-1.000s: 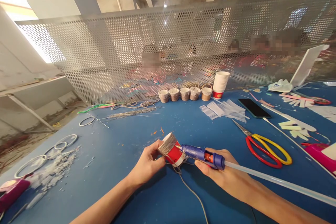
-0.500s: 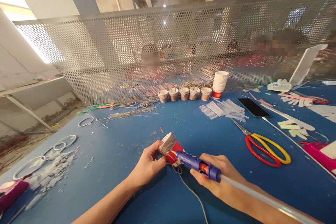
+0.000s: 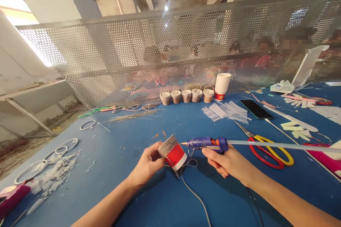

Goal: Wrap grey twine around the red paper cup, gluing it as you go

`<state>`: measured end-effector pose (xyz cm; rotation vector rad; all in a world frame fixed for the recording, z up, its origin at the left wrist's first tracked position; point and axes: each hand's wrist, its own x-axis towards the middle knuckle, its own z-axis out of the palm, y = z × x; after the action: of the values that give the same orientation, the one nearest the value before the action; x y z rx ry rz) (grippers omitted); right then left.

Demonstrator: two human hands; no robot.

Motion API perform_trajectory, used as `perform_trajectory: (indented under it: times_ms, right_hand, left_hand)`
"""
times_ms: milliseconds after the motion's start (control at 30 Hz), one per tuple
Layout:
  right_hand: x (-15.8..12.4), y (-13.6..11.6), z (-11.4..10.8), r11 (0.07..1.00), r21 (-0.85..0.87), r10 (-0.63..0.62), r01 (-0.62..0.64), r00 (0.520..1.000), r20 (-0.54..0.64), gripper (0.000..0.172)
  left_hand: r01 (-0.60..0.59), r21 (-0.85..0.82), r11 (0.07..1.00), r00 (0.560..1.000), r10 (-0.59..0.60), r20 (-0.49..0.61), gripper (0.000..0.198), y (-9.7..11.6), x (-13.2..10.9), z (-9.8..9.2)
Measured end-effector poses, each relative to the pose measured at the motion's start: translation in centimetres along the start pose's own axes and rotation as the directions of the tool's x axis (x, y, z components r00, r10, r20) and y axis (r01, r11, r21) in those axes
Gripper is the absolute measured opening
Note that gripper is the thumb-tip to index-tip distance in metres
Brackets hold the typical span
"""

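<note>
My left hand grips a red paper cup held on its side, its bottom half wound with grey cord. A loose end of that cord trails over the blue table toward me. My right hand is closed on a blue glue gun with a long clear glue stick out the back. The gun's nozzle points left, a little apart from the cup.
Red-and-yellow scissors lie just right of the gun. A phone, white strips, a cup stack and several wrapped cups stand farther back by a perforated metal screen. Wire rings lie left. People sit beyond the screen.
The glue gun has come off the cup and swung up and level, its nozzle now clear of the cup. The left hand has turned the cup slightly.
</note>
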<state>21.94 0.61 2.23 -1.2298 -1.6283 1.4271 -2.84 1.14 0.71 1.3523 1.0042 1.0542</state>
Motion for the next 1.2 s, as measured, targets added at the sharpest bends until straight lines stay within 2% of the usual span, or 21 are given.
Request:
perform_trajectory:
  times_ms: [100, 200, 333, 433, 567, 667, 700, 733, 833, 900, 933, 967, 1033, 1100, 1133, 1200]
  right_hand:
    - [1.0, 0.4, -0.9, 0.999, -0.005, -0.045, 0.045, 0.996, -0.077, 0.043]
    - [2.3, 1.6, -1.7, 0.983, -0.178, -0.089, 0.053, 0.976, -0.201, 0.045]
    - [4.0, 3.5, -2.0, 0.85, -0.525, -0.223, 0.034, 0.927, -0.302, 0.037]
    - [4.5, 3.8, -2.1, 0.763, -0.646, -0.249, -0.031, 0.908, -0.337, 0.036]
    - [2.5, 2.7, -3.1, 0.665, -0.746, -0.251, -0.019, 0.936, -0.247, 0.034]
    - [-0.6, 1.8, -3.2, 0.534, -0.835, -0.267, -0.131, 0.911, -0.314, 0.036]
    - [-1.7, 1.5, -2.8, 0.524, -0.841, -0.283, -0.136, 0.903, -0.322, 0.036]
    - [-2.6, 1.2, -2.2, 0.545, -0.833, -0.303, -0.095, 0.904, -0.302, 0.034]
    - [-3.8, 0.3, 0.7, 0.715, -0.679, -0.336, 0.166, 0.933, -0.126, 0.021]
    - [-3.1, 0.0, 3.0, 0.794, -0.559, -0.332, 0.239, 0.941, -0.07, 0.015]
    - [-2.4, -0.1, 4.1, 0.793, -0.553, -0.355, 0.256, 0.931, -0.079, 0.017]
    - [-1.7, -0.1, 4.9, 0.768, -0.581, -0.402, 0.27, 0.909, -0.108, 0.02]
    - [-0.2, 0.0, 6.1, 0.658, -0.678, -0.557, 0.329, 0.818, -0.144, 0.024]
    - [0.9, 0.0, 6.6, 0.516, -0.766, -0.696, 0.383, 0.709, -0.113, 0.02]
    - [1.2, 0.0, 6.7, 0.453, -0.794, -0.738, 0.404, 0.67, -0.08, 0.016]
    - [1.5, -0.1, 6.7, 0.378, -0.82, -0.774, 0.43, 0.633, -0.024, 0.009]
  left_hand:
    - [0.019, -0.013, 1.0, 1.0, -0.019, -0.023, 0.016, 0.0, 0.1, 0.0]
    - [0.031, -0.005, 1.0, 0.998, -0.031, -0.056, 0.018, 0.2, 0.1, 0.2]
    - [0.036, 0.036, 0.999, 0.995, -0.033, -0.092, 0.019, 0.6, 0.0, 0.7]
    - [0.047, 0.048, 0.998, 0.993, -0.041, -0.11, 0.022, 0.9, -0.2, 1.0]
    - [0.031, 0.044, 0.999, 0.994, -0.026, -0.104, 0.024, 1.0, -0.4, 1.1]
    - [0.002, 0.05, 0.999, 0.995, 0.003, -0.095, 0.023, 0.9, -0.5, 1.2]
    - [-0.002, 0.066, 0.998, 0.995, 0.008, -0.095, 0.022, 0.9, -0.5, 1.3]
    - [-0.003, 0.086, 0.996, 0.995, 0.011, -0.096, 0.021, 0.8, -0.6, 1.4]
    - [-0.028, 0.156, 0.987, 0.995, 0.043, -0.095, 0.02, 0.8, -1.0, 1.7]
    - [-0.073, 0.207, 0.976, 0.989, 0.097, -0.109, 0.019, 0.8, -1.3, 1.9]
    - [-0.098, 0.238, 0.966, 0.984, 0.13, -0.121, 0.018, 0.8, -1.5, 2.0]
    - [-0.121, 0.272, 0.955, 0.978, 0.162, -0.133, 0.017, 0.8, -1.6, 2.1]
    - [-0.15, 0.34, 0.928, 0.964, 0.213, -0.158, 0.014, 0.9, -1.8, 2.1]
    - [-0.152, 0.394, 0.906, 0.956, 0.236, -0.172, 0.014, 0.9, -1.9, 2.2]
    - [-0.146, 0.413, 0.899, 0.955, 0.237, -0.177, 0.015, 1.0, -1.9, 2.2]
    - [-0.127, 0.442, 0.888, 0.957, 0.226, -0.181, 0.016, 1.0, -1.9, 2.2]
